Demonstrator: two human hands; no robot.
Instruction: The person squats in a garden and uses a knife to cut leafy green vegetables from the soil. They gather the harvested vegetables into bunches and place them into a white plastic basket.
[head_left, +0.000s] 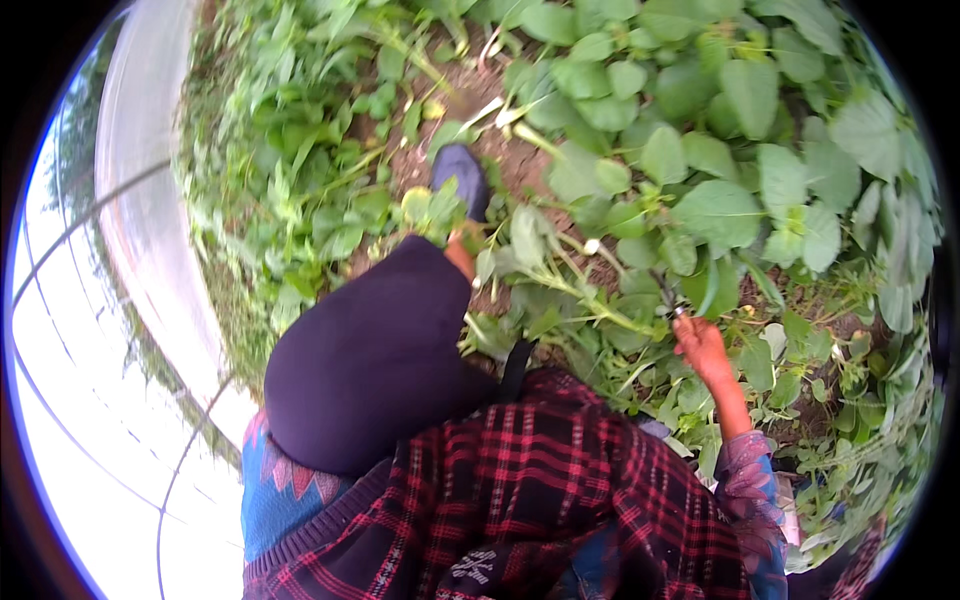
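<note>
My right hand is closed around a small hand tool, perhaps a knife or sickle. A metal collar and dark metal part of the tool show beyond my fingers, partly covered by leaves. Just left of this hand, a thick green plant stem slants low over the ground. Broad-leaved green plants crowd around the tool. My left hand is out of view; its patterned sleeve runs behind my bent knee in dark trousers. A dark shoe rests on the soil beyond the knee.
Bare brown soil with pale cut stem ends lies ahead. Dense green plants grow to the left. Past them stand a translucent plastic sheet and thin curved frame poles. A red-and-black plaid garment covers my lap.
</note>
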